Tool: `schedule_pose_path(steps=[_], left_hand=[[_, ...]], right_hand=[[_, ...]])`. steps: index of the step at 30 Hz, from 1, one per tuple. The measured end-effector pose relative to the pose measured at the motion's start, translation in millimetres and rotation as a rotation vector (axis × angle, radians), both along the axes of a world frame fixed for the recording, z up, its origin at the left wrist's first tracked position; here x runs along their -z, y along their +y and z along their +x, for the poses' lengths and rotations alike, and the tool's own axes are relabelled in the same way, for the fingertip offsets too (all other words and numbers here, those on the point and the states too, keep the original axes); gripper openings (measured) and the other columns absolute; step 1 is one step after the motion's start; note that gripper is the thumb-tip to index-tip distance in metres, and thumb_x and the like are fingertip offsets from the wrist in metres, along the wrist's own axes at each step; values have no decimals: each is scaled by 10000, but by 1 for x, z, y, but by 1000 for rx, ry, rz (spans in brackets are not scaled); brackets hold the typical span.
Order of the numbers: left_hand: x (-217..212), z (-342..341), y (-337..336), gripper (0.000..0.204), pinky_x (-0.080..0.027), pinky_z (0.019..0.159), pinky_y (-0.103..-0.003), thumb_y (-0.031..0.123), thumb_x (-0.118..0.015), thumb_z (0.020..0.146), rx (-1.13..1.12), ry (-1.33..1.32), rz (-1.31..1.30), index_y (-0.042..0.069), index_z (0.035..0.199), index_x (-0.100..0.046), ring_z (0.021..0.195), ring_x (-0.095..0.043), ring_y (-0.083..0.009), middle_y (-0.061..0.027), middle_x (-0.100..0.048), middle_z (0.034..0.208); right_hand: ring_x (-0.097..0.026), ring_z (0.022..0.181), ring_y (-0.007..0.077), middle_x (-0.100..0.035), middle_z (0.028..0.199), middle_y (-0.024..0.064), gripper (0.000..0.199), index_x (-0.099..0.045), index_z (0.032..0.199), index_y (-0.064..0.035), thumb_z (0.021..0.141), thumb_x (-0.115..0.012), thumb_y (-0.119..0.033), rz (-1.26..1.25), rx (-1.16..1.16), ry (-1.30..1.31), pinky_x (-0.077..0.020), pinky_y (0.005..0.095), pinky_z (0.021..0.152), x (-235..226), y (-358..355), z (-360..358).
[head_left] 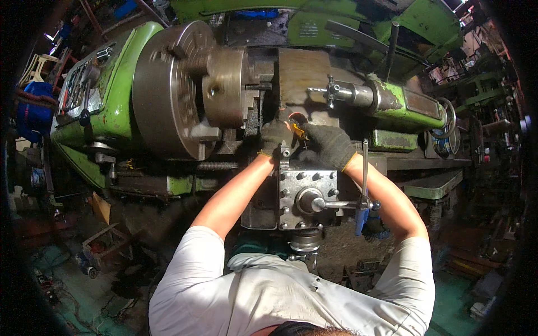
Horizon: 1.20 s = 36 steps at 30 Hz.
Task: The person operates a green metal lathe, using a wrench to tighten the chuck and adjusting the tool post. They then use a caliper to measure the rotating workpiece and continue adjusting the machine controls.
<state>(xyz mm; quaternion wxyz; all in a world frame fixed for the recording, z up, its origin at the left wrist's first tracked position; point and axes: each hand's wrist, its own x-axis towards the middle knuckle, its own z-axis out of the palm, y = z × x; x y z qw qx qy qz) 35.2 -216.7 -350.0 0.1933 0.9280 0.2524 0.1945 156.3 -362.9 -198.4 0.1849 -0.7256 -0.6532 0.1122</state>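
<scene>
- Working close to the big round chuck (168, 89), gloves could be caught if it is spun.
- The left hand (274, 137) and right hand (330, 144) are closed around a small orange-tipped part (297, 130), which could be dropped.

Dark work gloves, white short-sleeved shirt.

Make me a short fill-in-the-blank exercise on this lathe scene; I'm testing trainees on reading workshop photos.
1. Both hands, left hand and right hand, wear dark ____.
2. The lathe body is painted ____.
3. The big round chuck lies to the person's ____ of the hands.
4. The square tool post sits between the person's two ____.

Missing words: gloves; green; left; forearms
</scene>
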Motion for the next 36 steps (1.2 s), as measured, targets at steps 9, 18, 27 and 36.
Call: schedule_pose_path(steps=[9,18,27,36], left_hand=[[68,18,21,333,-544,866,-385,266,-481,1097,116,-464,-626,29,1283,-625,977,-669,-257,-87,-689,1077],[47,21,30,338,-516,914,-464,336,-613,975,166,-540,-10,100,1211,-668,1093,-624,-336,-143,-651,1186],[18,12,21,509,-483,1026,-464,138,-751,786,140,-536,-10,98,1278,-631,1142,-613,-375,-152,-643,1206],[78,16,40,300,-566,886,-394,166,-673,942,142,-511,-538,44,1215,-652,1022,-695,-290,-123,-704,1102]], right_hand=[[-684,834,384,-688,886,148,315,-684,1075,-134,820,-772,-297,38,65,-214,-534,491,707,7,7,12],[-734,891,327,-745,991,176,235,-734,1079,-42,863,-746,-131,82,199,162,-565,395,756,28,-7,28],[-759,909,266,-758,1008,195,236,-741,1085,6,904,-747,-145,-5,292,367,-573,357,799,23,-1,15],[-733,980,317,-745,1058,172,248,-722,1123,-11,887,-706,-87,204,266,292,-575,390,859,23,-10,29]])
